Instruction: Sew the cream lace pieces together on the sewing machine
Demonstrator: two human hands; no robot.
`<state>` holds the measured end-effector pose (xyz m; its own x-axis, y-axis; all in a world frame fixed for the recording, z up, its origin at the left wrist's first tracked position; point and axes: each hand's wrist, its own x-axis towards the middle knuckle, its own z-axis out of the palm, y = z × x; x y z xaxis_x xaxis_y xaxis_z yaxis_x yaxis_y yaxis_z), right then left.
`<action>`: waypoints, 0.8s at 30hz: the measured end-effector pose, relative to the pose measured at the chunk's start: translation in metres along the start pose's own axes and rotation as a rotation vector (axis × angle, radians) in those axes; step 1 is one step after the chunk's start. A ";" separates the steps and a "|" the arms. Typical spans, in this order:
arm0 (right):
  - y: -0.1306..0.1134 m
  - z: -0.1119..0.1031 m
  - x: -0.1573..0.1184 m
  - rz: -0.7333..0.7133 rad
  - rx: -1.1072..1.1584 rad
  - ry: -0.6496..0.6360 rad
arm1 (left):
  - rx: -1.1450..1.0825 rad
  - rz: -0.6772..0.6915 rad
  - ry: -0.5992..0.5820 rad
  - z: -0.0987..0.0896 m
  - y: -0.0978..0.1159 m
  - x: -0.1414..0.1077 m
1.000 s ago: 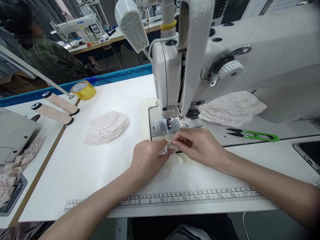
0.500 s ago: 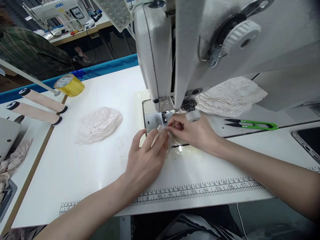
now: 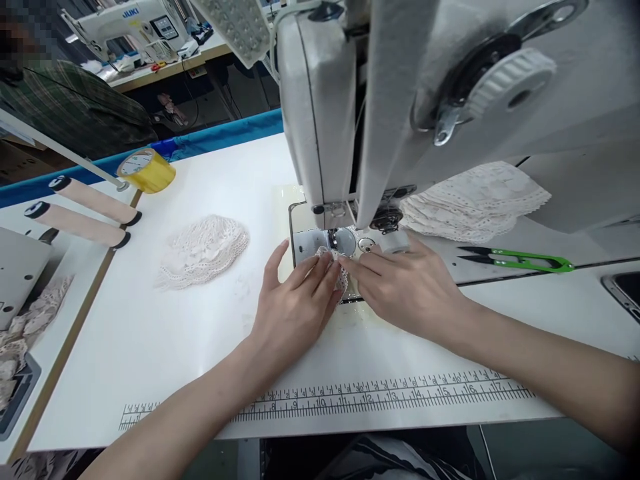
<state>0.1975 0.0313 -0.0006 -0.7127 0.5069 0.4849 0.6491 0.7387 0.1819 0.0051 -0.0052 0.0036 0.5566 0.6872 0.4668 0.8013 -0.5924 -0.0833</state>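
Observation:
A small piece of white lace fabric lies by the needle plate of the sewing machine, mostly covered by my fingers. My left hand is palm down on it; the fingers nearest the needle grip its left side, while the outermost finger sticks out to the left. From the right, my right hand is closed with its fingertips at the lace's upper right edge. Just beyond the fingertips is the presser foot, under the machine head. Part of the lace is hidden beneath both hands.
A lace stack lies left; another lace pile is behind my right hand. Green thread snips and a phone are at right. Yellow tape and thread cones stand left. A person sits beyond.
My right hand has shifted slightly right and nearer to me, its fingers now lower on the lace. The lace and my left fingertips sit a little farther from the presser foot. The view has shifted slightly.

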 end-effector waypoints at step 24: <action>0.003 0.005 0.001 0.023 -0.018 -0.022 | -0.073 -0.036 -0.008 0.005 -0.006 0.004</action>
<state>0.1972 0.0361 -0.0033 -0.7031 0.5336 0.4701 0.6700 0.7187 0.1862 0.0039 0.0032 0.0023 0.5292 0.7121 0.4614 0.8032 -0.5957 -0.0020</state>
